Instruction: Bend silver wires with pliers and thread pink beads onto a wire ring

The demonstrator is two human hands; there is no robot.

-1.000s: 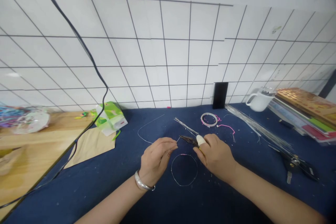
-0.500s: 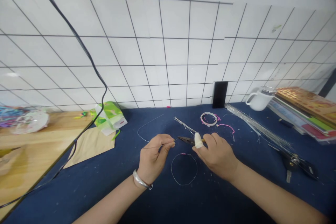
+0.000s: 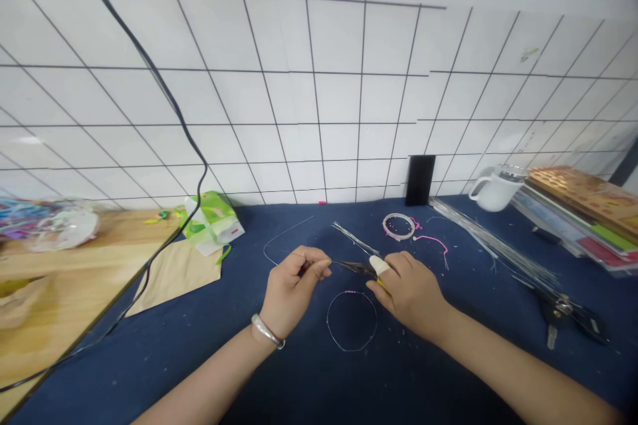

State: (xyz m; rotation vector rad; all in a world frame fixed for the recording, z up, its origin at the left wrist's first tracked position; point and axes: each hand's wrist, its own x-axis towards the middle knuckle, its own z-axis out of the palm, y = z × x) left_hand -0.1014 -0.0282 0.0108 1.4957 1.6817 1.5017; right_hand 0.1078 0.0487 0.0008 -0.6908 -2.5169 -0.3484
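Between thumb and fingers, my left hand [image 3: 299, 282] pinches a thin wire [image 3: 269, 244], whose long tail curves away over the blue cloth. My right hand [image 3: 411, 292], with a white wrap on one finger, is closed around needle-nose pliers [image 3: 356, 267]. Their dark jaws point left and meet the wire's end close to my left fingertips; whether they clamp it is too small to tell. Below the pliers lies a round wire loop [image 3: 327, 322] with small pink beads at its top. Just behind the pliers rests a small bundle of cut wires [image 3: 351, 236].
Blue cloth [image 3: 199, 358] covers the table. A white ring [image 3: 399, 216] with pink cord lies behind my right hand. To the right are long wires [image 3: 491, 242], keys [image 3: 553, 325], a white mug [image 3: 498, 187] and stacked books [image 3: 583, 202]. A black cable [image 3: 172, 103] hangs at left.
The pliers and my right hand have tilted slightly, the jaws staying near my left fingertips. My left fingers have shifted a little on the wire. The whole view has moved slightly.
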